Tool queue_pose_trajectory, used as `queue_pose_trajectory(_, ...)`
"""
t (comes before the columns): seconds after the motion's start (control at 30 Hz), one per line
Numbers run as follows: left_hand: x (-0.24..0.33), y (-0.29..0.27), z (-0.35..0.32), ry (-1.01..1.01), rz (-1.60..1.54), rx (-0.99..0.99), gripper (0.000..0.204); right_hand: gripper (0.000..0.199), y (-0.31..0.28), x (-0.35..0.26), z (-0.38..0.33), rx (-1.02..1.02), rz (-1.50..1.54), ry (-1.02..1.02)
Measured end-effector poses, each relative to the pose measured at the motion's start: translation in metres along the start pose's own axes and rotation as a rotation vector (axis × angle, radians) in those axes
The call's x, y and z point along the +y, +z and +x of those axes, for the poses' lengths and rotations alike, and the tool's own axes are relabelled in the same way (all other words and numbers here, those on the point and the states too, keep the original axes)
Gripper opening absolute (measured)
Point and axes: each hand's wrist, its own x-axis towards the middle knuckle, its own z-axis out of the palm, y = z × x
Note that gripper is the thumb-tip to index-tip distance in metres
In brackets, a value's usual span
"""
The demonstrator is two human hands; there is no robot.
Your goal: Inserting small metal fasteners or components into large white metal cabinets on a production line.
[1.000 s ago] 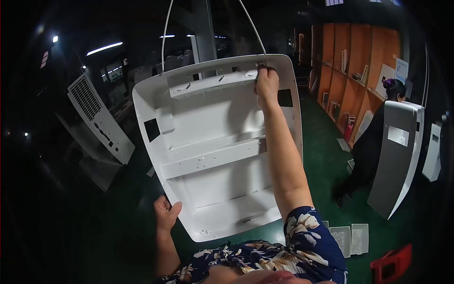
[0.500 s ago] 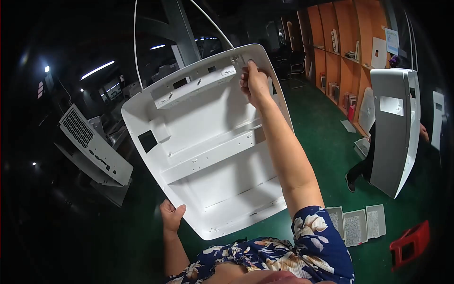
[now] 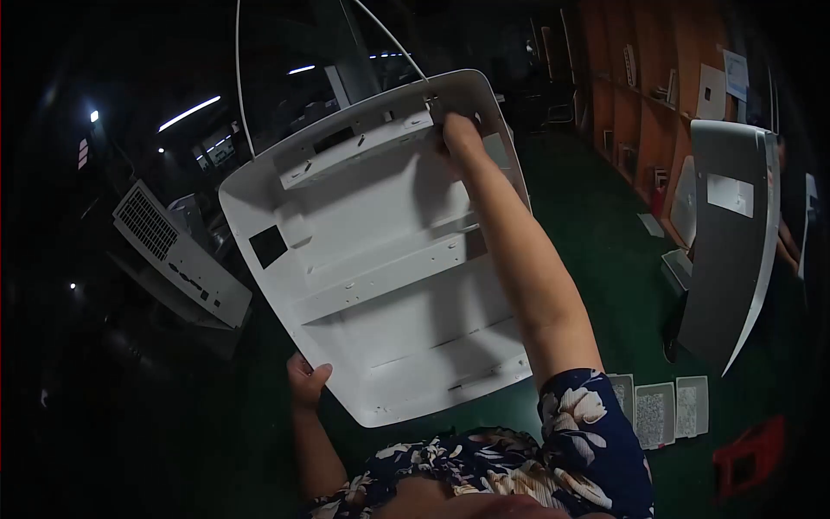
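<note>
A large white shell-like housing (image 3: 406,290) with ribs and square cut-outs hangs tilted from two thin white rods (image 3: 393,36) in front of me. My left hand (image 3: 309,381) is closed on its lower left edge, the thumb on the rim. My right hand (image 3: 461,138) reaches into the upper right corner, by the end of the white cross bracket (image 3: 359,149) and a small metal fitting (image 3: 434,105). Its fingers are bent and partly hidden, and whatever they hold is too small or covered to make out.
Right, another curved white housing (image 3: 731,233) hangs, with a person's arm (image 3: 785,251) behind it. Grey trays of small parts (image 3: 654,415) and a red plastic frame (image 3: 750,458) lie on the green floor. Left stands a vented white panel (image 3: 181,259). Orange shelves (image 3: 635,104) line the back.
The picture is darker. My right hand has shifted slightly down and turned, its fingers now closer against the bracket's end. My left hand keeps its grip on the housing's edge.
</note>
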Motion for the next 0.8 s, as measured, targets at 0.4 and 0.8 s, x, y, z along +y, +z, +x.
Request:
queue_pose_trajectory(0.4, 0.007, 0.0, -0.024, 0.007, 0.007, 0.102, 0.02, 0.018, -0.002, 0.009, -0.055, -0.101, -0.015, -0.008)
queue_pose_trajectory(0.8, -0.001, -0.009, -0.021, 0.006, 0.118, 0.089, 0.012, 0.031, 0.145, 0.045, -0.124, -0.697, -0.927, 0.064)
